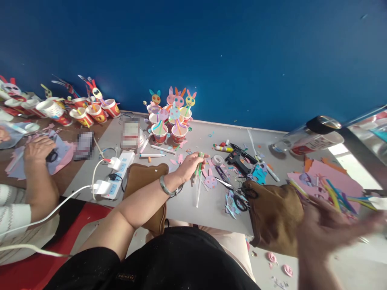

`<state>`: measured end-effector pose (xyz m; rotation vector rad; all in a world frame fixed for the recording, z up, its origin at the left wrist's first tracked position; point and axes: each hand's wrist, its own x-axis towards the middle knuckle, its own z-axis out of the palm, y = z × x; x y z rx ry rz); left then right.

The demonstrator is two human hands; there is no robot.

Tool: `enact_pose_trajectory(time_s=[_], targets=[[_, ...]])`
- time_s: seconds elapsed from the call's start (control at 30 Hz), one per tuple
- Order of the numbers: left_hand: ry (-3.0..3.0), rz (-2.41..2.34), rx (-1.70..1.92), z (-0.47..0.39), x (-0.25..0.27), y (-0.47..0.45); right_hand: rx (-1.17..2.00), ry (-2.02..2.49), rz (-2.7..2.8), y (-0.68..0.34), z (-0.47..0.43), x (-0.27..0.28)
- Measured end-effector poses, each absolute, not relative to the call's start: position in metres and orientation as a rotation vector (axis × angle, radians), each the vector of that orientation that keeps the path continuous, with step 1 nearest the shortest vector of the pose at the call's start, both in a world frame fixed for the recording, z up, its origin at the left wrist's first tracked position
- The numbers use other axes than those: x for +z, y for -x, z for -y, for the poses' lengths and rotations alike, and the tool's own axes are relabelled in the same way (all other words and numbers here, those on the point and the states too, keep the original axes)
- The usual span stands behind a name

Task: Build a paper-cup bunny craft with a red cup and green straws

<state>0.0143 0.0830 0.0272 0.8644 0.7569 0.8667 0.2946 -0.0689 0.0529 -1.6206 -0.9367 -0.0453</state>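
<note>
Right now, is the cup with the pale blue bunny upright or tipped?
Upright: the cup stands rim up, the pale blue bunny above it.

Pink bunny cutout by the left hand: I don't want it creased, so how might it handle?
The bunny cutout looks thin and papery, so it's probably light. Its narrow ears might bend easily. Lying flat on the table, it may slide before lifting.

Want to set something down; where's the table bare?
Bare table: front edge between the left brown cloth and blue scraps. Mostly bare: along the wall between rabbit cups and bottle. Crowded: around the glue gun and scissors.
</note>
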Motion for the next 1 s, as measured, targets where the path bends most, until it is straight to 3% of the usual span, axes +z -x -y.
enact_pose_trajectory(time_s=[0.2,0.53,1.0], targets=[[-1.078,-0.837,0.947,-0.085,0.022,-0.010,0.564,1.232,1.428,-0.170,0.029,0.032],[-0.915,-0.744,1.136,-0.086,0.028,-0.013,0.492,1.241,1.392,-0.128,-0.003,0.032],[-1.036,-0.675,0.938,-0.082,0.034,-0.006,1.050,1.104,0.811,-0.135,-0.019,0.031]])
